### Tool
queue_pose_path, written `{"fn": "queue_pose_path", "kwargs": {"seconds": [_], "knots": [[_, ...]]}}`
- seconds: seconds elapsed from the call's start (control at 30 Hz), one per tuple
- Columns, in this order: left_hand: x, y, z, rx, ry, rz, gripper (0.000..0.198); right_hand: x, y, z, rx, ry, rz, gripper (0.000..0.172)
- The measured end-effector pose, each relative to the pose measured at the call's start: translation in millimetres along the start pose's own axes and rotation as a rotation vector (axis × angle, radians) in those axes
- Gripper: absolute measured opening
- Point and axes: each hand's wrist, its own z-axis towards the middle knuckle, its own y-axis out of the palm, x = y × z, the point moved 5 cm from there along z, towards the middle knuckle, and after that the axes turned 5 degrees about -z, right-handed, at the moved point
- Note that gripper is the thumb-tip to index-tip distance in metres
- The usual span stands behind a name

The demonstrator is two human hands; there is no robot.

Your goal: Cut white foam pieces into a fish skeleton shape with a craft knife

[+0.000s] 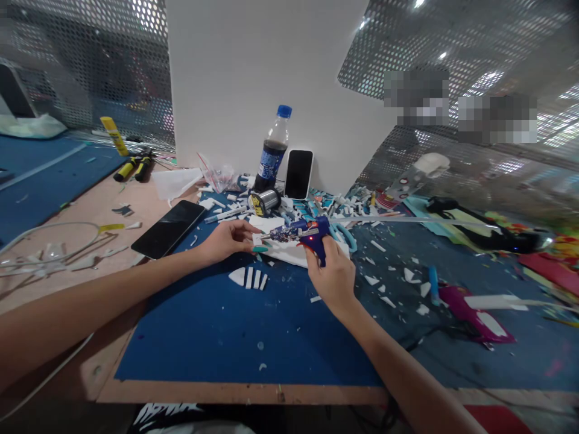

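My right hand (333,274) is wrapped round the handle of a blue hot glue gun (322,232), whose small red light glows. A long clear glue stick (398,220) runs out of its back to the right. The nozzle points left, close to the fingertips of my left hand (230,241). Those fingers pinch a small white piece (257,239), partly hidden by them. Beneath the gun lies a white sheet (289,252). Just below my left hand, a pointed white piece (237,276) and several white strips (257,279) sit in a row on the blue mat (253,337).
Behind my hands stand a cola bottle (271,157) and an upright phone (299,175), with a wire spool (265,202) among white scraps. A dark phone (169,229) lies left. Yellow-handled pliers (134,167) are farther back. A purple item (474,313) lies right.
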Motion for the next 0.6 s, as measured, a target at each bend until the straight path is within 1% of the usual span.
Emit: {"fn": "queue_pose_path", "kwargs": {"seconds": [0.13, 0.27, 0.6], "knots": [[1.0, -1.1, -0.4, 0.009, 0.011, 0.013, 0.039, -0.2, -0.3, -0.4, -0.003, -0.007, 0.016, 0.022], [3.0, -0.1, -1.1, 0.004, 0.019, 0.019, 0.038, -0.9, -2.1, -0.3, 0.023, -0.017, 0.020, 0.020], [1.2, 1.6, -1.6, -0.042, 0.025, 0.022, 0.036, 0.0, -1.3, -0.8, 0.020, -0.006, 0.016, 0.018]]}}
